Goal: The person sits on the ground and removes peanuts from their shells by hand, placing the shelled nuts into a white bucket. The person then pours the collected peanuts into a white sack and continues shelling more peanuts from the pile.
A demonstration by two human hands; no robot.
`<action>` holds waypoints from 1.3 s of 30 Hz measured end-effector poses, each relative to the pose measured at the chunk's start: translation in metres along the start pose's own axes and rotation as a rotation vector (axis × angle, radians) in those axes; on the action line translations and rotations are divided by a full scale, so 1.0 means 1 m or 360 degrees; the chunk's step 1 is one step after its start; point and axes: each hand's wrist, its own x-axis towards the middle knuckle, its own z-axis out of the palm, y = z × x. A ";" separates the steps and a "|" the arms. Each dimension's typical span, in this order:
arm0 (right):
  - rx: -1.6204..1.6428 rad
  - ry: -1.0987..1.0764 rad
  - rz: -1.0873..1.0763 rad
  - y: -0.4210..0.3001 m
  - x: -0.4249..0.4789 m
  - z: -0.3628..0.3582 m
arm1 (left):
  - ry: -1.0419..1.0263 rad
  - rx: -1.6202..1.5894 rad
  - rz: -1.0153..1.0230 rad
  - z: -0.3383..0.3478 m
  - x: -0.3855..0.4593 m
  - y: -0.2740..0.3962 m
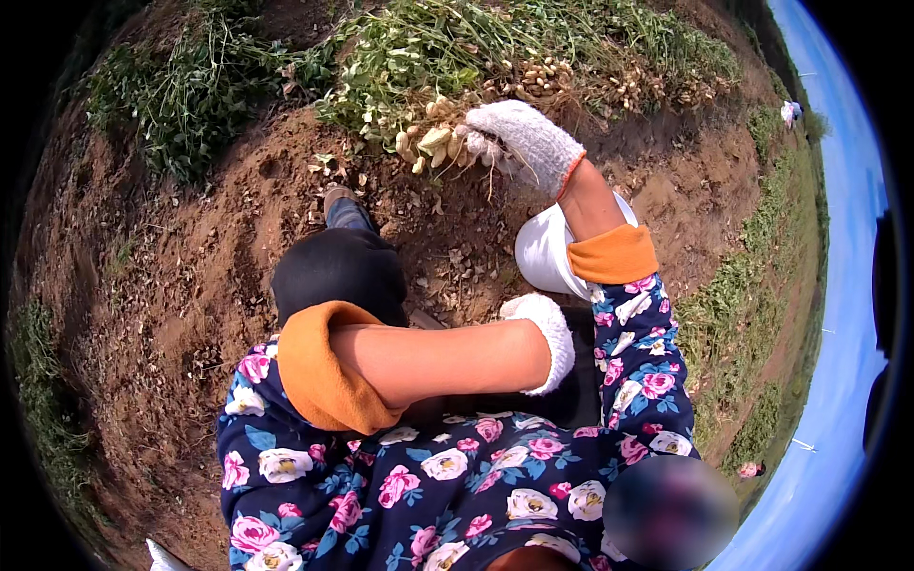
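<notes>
My right hand (528, 143), in a grey-white knitted glove with an orange edge, reaches to a cluster of peanuts (437, 143) still on their roots. Its fingers are curled around pods at the right end of the cluster, and thin roots hang beside the glove. My left forearm crosses in front of my body. The left hand (546, 339), in a white knitted glove, is near my lap, its fingers mostly hidden behind the wrist. A white bucket (546, 250) stands on the soil below my right wrist, partly covered by that arm's orange cuff.
Pulled peanut plants (407, 64) lie in a row ahead, with more pods (543, 78) farther right. Another leafy heap (178, 100) is at the left. My bent knee (339, 275) rises from the brown soil (178, 271). A distant person (790, 113) is at the right.
</notes>
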 end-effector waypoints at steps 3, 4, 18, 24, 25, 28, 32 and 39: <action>0.0009 0.0023 -0.0294 -0.035 -0.038 -0.003 | -0.0105 0.0259 -0.0184 -0.012 -0.001 -0.001; 0.0029 0.0042 -0.0354 -0.044 -0.049 -0.007 | -0.0076 0.0262 -0.0218 -0.016 -0.002 -0.003; 0.1049 -0.0563 0.0084 -0.155 -0.094 -0.047 | 0.0152 0.0375 -0.0388 -0.005 0.016 -0.014; 0.0949 -0.0892 0.0090 -0.187 -0.096 -0.064 | 0.0197 0.0196 -0.0626 -0.005 0.024 -0.032; 0.0706 -0.0734 -0.0099 -0.204 -0.114 -0.087 | 0.0238 0.0283 -0.0578 0.001 0.033 -0.031; 0.0120 -0.0340 -0.0494 -0.235 -0.143 -0.138 | 0.0258 0.0246 -0.0574 -0.017 0.020 -0.025; -0.0034 -0.0478 -0.0447 -0.247 -0.131 -0.135 | 0.0422 0.0190 -0.0600 -0.021 -0.003 -0.044; -0.1262 0.0427 -0.1326 -0.198 -0.172 -0.037 | 0.0216 -0.0090 -0.1204 -0.036 0.001 -0.104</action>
